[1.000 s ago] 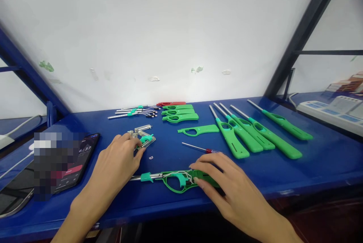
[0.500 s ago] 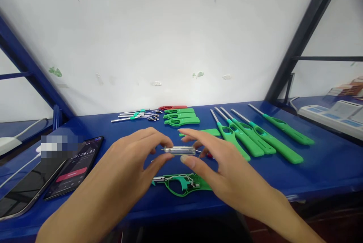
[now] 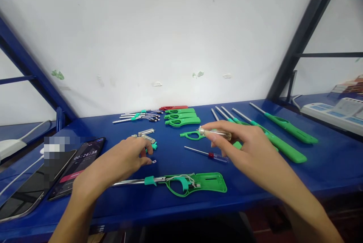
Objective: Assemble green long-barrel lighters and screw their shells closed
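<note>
A clear lighter gas tank (image 3: 217, 133) lies between the thumb and fingers of my right hand (image 3: 241, 146), raised over the table with its valve end to the left. My left hand (image 3: 127, 156) is low at the left, fingers curved and thumb apart, by a small metal piece (image 3: 154, 161). Behind its fingers lie more clear tanks (image 3: 146, 132) and small teal parts (image 3: 154, 145), partly hidden. In front of both hands rests an opened green lighter half-shell (image 3: 211, 182) holding a metal tube (image 3: 130, 182), wires and a teal trigger (image 3: 185, 184).
A screwdriver (image 3: 205, 153) and a green shell (image 3: 190, 135) lie mid-table. Green shells (image 3: 183, 122), a red shell (image 3: 177, 107) and tube assemblies (image 3: 127, 120) sit at the back. Assembled green lighters (image 3: 286, 146) lie right, phones (image 3: 76, 163) left.
My hands have parted. The left has let go of the tank and moved left and down to the small parts; the right has carried the tank right and up.
</note>
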The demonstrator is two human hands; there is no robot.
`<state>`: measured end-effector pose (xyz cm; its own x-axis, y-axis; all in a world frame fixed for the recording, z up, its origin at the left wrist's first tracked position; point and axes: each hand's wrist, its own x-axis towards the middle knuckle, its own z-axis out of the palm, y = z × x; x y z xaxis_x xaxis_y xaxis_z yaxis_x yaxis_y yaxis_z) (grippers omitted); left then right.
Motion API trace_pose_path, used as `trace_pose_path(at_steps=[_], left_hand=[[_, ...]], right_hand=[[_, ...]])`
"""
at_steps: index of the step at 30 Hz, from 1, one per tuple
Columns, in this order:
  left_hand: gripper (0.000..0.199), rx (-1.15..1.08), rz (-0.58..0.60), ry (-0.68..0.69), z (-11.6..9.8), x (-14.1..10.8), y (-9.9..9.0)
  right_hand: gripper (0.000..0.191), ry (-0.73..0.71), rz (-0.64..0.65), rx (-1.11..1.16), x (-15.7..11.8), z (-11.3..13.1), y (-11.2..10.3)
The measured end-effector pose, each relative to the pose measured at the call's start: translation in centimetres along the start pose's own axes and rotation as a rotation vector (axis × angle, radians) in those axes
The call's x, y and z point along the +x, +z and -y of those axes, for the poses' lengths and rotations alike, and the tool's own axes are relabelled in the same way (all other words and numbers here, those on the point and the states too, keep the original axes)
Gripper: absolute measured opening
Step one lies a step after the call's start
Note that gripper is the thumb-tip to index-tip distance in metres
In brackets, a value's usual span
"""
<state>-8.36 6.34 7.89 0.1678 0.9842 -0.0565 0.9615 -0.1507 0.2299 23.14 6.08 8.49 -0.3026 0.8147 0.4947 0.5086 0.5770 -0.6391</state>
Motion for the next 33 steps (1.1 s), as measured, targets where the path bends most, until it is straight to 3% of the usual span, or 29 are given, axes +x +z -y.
trace_pose_path(at_steps=[9, 22, 33], left_hand=[[0.015, 0.015, 0.094, 0.026, -0.4, 1.5, 1.3], [0.025, 0.230, 0.023, 0.003, -4.1, 0.5, 1.8], [0.024, 0.267, 0.046, -0.021, -4.4, 0.7, 2.5]], right_hand=[[0.024, -0.020, 0.015, -0.039, 0.0, 0.2, -0.1], [0.027, -0.002, 0.050, -0.007, 0.1, 0.0, 0.3], [0.024, -0.001, 0.060, -0.009, 0.0, 0.2, 0.3]])
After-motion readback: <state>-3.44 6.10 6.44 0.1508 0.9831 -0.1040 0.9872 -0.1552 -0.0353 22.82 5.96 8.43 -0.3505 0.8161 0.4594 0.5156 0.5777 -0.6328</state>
